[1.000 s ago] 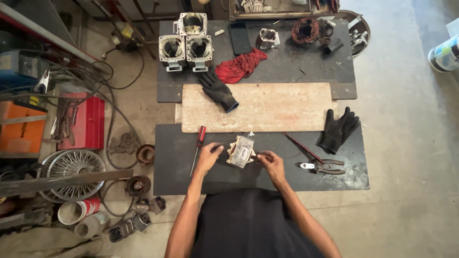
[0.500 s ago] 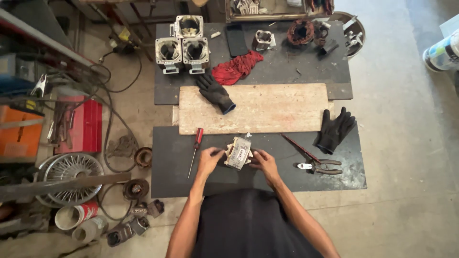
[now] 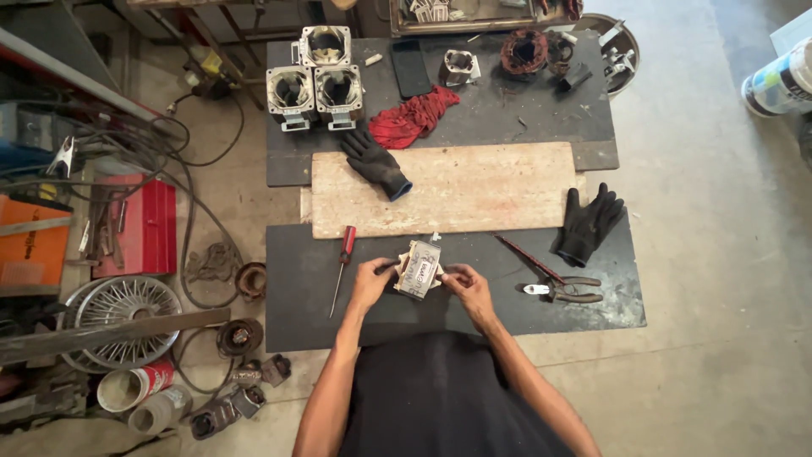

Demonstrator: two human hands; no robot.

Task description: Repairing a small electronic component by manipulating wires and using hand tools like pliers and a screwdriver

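Held small metal block (image 3: 419, 269) btwn both hands, long axis near-far. L hand (image 3: 370, 283) grip pinching its left edge, R hand (image 3: 467, 284) pinching right; screwdriver (image 3: 342, 264) just left on counter (image 3: 296, 305).

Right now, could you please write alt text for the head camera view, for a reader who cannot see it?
Seen from above, a person's left hand and right hand hold a small grey metal block over a dark mat. A red-handled screwdriver lies to its left, pliers and a black glove to its right.
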